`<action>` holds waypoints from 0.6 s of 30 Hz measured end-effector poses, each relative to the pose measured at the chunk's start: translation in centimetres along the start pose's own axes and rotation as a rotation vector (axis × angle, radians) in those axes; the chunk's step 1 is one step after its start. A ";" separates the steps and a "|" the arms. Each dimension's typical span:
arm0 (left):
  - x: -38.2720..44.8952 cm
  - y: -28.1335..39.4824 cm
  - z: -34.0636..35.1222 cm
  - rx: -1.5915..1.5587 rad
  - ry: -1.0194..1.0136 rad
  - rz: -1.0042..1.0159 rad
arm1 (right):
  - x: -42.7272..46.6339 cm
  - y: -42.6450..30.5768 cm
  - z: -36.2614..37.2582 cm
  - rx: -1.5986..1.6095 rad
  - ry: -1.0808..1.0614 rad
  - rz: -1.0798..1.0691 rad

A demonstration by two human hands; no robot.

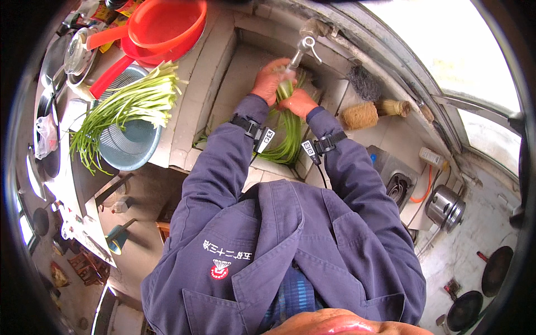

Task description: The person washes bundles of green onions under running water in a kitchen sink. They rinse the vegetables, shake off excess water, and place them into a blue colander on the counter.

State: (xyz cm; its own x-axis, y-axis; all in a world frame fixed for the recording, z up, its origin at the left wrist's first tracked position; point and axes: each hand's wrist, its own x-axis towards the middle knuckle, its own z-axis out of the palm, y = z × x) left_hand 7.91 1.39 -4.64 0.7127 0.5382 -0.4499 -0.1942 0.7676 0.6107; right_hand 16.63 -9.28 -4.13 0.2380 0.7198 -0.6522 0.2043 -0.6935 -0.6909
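Both my hands are over a tiled sink (pixel 251 54), under a metal tap (pixel 298 54) with water running from its spout. My left hand (pixel 271 79) grips the pale ends of a bunch of long green vegetable stalks (pixel 291 134) in the stream. Lower on the same bunch, my right hand (pixel 299 103) is closed around it. The green ends bend down to the near side of the sink. To the left, a second bunch of green stalks (pixel 138 100) lies across a blue-grey plastic basket (pixel 130 144).
Red plastic ladles (pixel 167 25) rest behind the basket. Right of the sink are a dark scouring pad (pixel 363 81), a tan loofah-like scrubber (pixel 359 116) and a bundled-fibre brush (pixel 393 108). Farther right sit a gas burner (pixel 398 184) and a metal pot (pixel 446 208). Pans (pixel 465 310) hang beyond.
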 end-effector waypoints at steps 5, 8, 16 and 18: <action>1.1 0.1 0.2 0.185 0.006 -0.090 | 0.1 0.3 -0.1 -0.024 -0.067 0.001; 1.1 0.7 1.3 0.384 0.173 0.015 | -0.2 0.4 0.8 0.663 -0.073 0.102; 2.5 0.2 -0.4 -0.151 0.241 -0.345 | 0.3 0.4 0.7 0.669 -0.194 0.220; 3.1 -0.8 -2.8 -0.271 0.150 -0.256 | 0.6 0.4 1.1 0.547 -0.121 0.136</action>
State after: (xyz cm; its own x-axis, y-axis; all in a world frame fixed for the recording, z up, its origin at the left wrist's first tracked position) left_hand 8.37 3.37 -8.33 0.6588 0.3474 -0.6673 -0.2087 0.9366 0.2815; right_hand 15.77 -9.06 -5.11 0.1106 0.6460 -0.7553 -0.3488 -0.6863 -0.6382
